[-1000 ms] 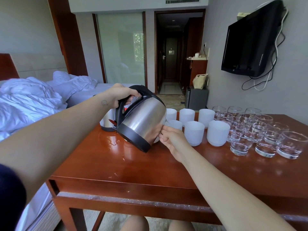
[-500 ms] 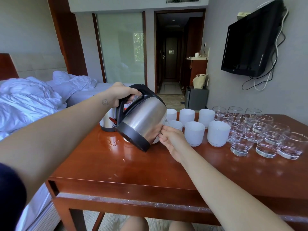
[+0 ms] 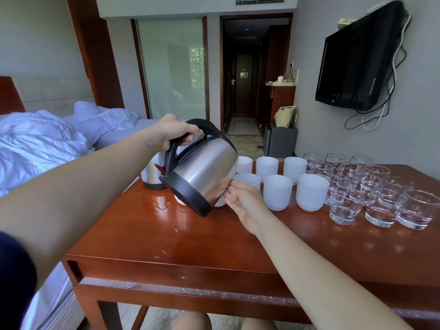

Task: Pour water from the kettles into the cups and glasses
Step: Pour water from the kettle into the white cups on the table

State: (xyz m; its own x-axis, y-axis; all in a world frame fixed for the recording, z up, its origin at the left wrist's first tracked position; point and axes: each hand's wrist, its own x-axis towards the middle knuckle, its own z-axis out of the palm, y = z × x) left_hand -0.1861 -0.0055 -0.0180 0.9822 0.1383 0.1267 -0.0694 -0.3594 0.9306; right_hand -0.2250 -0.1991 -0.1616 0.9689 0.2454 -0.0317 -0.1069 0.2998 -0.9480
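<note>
The kettle (image 3: 204, 172) is hanging tilted over the left end of the counter (image 3: 166, 239), its spout dipping towards a white cup (image 3: 220, 203) that is mostly hidden behind it. The left hand (image 3: 176, 132) is gripping the black handle with its fingers (image 3: 194, 132) wrapped round. The right hand (image 3: 245, 203) is holding that cup, fingers curled against its side. A second kettle (image 3: 152, 175) is standing just behind (upright), with more cups (image 3: 277, 191) and glasses (image 3: 381, 196) sitting in rows to the right.
</note>
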